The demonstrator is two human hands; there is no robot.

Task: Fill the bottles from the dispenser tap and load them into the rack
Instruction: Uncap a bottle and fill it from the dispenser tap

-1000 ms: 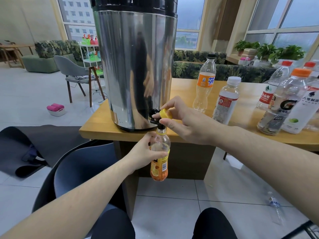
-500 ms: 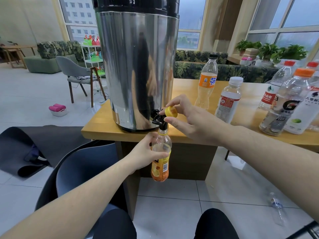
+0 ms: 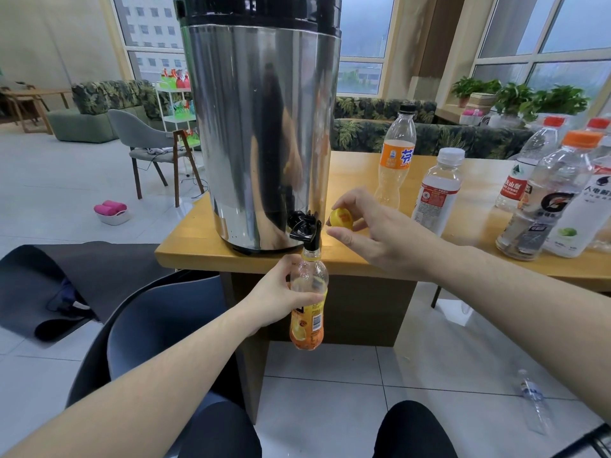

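A tall steel dispenser point(image 3: 264, 137) with a black lid stands on the near left corner of the wooden table point(image 3: 350, 180), its black tap point(image 3: 304, 228) jutting out over the table's near edge. The left hand point(image 3: 281, 294) is wrapped round the middle of a small orange-labelled bottle point(image 3: 308, 302), its grip closed on the bottle, and holds it upright below the table edge with the open neck right at the tap's spout. The bottle's clear upper part shows above the fingers and its label below them; how full it is cannot be told. The right hand point(image 3: 380, 231) hovers just right of the tap, above the table's near edge, its grip pinching a yellow cap point(image 3: 342, 220) between thumb and fingertips, apart from the tap lever. Farther right on the table stand other bottles: an orange-labelled soda bottle point(image 3: 395, 160) with a black cap, a white-capped bottle point(image 3: 436, 190) nearer and just to its right, and at the far right a cluster holding a red-capped water bottle point(image 3: 525, 166), an orange-capped sports-drink bottle point(image 3: 542, 200) and a white-labelled bottle point(image 3: 585, 209). A clear bottle point(image 3: 532, 401) lies on the tiled floor at the lower right. A dark chair point(image 3: 155, 328) sits near the left, under the left forearm.
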